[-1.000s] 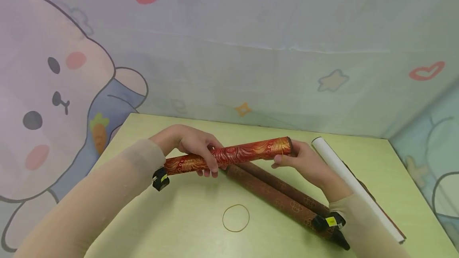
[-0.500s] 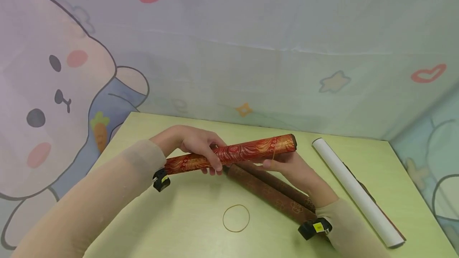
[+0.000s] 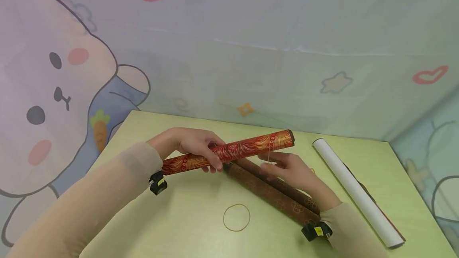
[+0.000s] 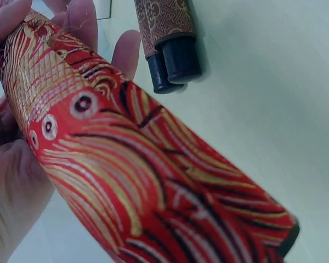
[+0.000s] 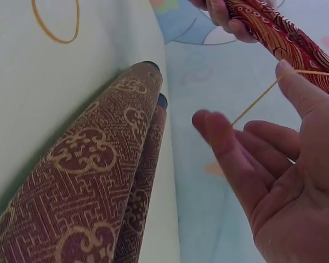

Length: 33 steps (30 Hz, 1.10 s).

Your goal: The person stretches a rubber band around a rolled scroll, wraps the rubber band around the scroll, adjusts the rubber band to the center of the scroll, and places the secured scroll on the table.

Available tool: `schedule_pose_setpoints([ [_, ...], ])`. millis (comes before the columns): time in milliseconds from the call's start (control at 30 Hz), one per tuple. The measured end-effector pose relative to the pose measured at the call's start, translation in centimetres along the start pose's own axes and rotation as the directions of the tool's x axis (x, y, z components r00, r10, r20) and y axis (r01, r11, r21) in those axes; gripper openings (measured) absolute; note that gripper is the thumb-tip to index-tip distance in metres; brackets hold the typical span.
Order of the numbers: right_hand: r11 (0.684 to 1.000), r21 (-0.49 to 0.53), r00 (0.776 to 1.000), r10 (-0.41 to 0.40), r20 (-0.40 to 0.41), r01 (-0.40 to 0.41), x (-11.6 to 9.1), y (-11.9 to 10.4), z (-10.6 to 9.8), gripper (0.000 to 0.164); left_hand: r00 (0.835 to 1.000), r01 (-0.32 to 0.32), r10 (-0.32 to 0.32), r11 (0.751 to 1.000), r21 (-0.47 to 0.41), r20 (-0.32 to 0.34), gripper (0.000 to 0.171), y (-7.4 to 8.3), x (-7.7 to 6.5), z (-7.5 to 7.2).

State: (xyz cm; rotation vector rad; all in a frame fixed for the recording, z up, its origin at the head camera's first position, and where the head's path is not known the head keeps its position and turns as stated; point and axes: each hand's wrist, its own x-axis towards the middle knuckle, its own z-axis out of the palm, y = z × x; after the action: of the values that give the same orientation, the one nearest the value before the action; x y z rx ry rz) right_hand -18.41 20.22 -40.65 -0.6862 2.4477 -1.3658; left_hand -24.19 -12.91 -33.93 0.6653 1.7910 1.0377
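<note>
My left hand (image 3: 199, 144) grips a rolled red-and-gold brocade scroll (image 3: 251, 146) near its middle, fingers underneath and thumb in front. The scroll is held above the table, its dark right end tilted up. Just below that end is my right hand (image 3: 292, 172), thumb and index finger spread apart. A thin yellow rubber band (image 5: 257, 101) stretches between those two fingertips and runs on past the thumb towards the scroll. Whether it still loops round the scroll I cannot tell.
Two brown patterned scrolls (image 3: 274, 196) with black ends lie slanting under my right arm. Another rubber band (image 3: 234, 231) lies on the light table (image 3: 186, 218) in front. A white rolled scroll (image 3: 358, 194) rests at the right. A printed cloth (image 3: 251, 51) hangs behind.
My right hand has moved left and slightly down from the scroll's end, drawing the rubber band along and stretching it. The scroll's right end has risen slightly; the left hand keeps its grip.
</note>
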Motion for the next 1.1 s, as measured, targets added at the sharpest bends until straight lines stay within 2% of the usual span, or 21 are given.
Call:
schedule_pose_setpoints([
  [100, 0.99, -0.139, 0.999, -0.035, -0.035, 0.03, -0.1, 0.1, 0.1, 0.049, 0.999, -0.028, 0.027, 1.0, -0.005, -0.03, 0.028, -0.1, 0.1, 0.1],
  [200, 0.965, -0.257, 0.996, -0.066, -0.056, 0.05, -0.2, 0.1, 0.2, 0.052, 0.997, -0.057, 0.056, 0.998, -0.021, -0.059, 0.026, -0.3, 0.2, 0.2],
  [300, 0.944, -0.326, 0.996, -0.075, -0.056, 0.052, -0.2, 0.0, 0.4, 0.056, 0.994, -0.082, 0.079, 0.996, -0.036, -0.081, 0.025, -0.3, 0.4, 0.5],
  [500, 0.915, -0.4, 0.996, -0.075, -0.047, 0.05, 0.1, -0.4, 0.7, 0.058, 0.987, -0.125, 0.122, 0.992, -0.019, -0.108, 0.022, -0.2, 1.0, 0.9],
  [667, 0.886, -0.463, 0.997, -0.053, -0.05, 0.024, -0.1, -0.5, 0.6, 0.065, 0.987, -0.113, 0.109, 0.993, -0.029, -0.12, 0.021, -0.1, 1.2, 1.1],
  [800, 0.86, -0.511, 0.993, -0.059, -0.103, -0.002, -0.3, -0.3, 0.6, 0.074, 0.986, -0.109, 0.101, 0.992, -0.057, -0.132, 0.021, -0.3, 1.3, 1.3],
  [867, 0.876, -0.482, 0.989, -0.054, -0.134, -0.018, -0.2, -0.2, 0.7, 0.082, 0.985, -0.122, 0.11, 0.989, -0.079, -0.136, 0.018, -0.5, 1.5, 1.5],
  [967, 0.924, -0.379, 0.983, -0.019, -0.184, -0.053, 0.0, 0.0, 1.2, 0.1, 0.98, -0.156, 0.139, 0.981, -0.12, -0.14, 0.015, -0.8, 1.8, 1.9],
  [1100, 0.965, -0.249, 0.96, 0.005, -0.281, -0.078, 0.6, 0.1, 2.0, 0.117, 0.974, -0.177, 0.149, 0.971, -0.162, -0.172, 0.019, -0.9, 2.0, 2.5],
])
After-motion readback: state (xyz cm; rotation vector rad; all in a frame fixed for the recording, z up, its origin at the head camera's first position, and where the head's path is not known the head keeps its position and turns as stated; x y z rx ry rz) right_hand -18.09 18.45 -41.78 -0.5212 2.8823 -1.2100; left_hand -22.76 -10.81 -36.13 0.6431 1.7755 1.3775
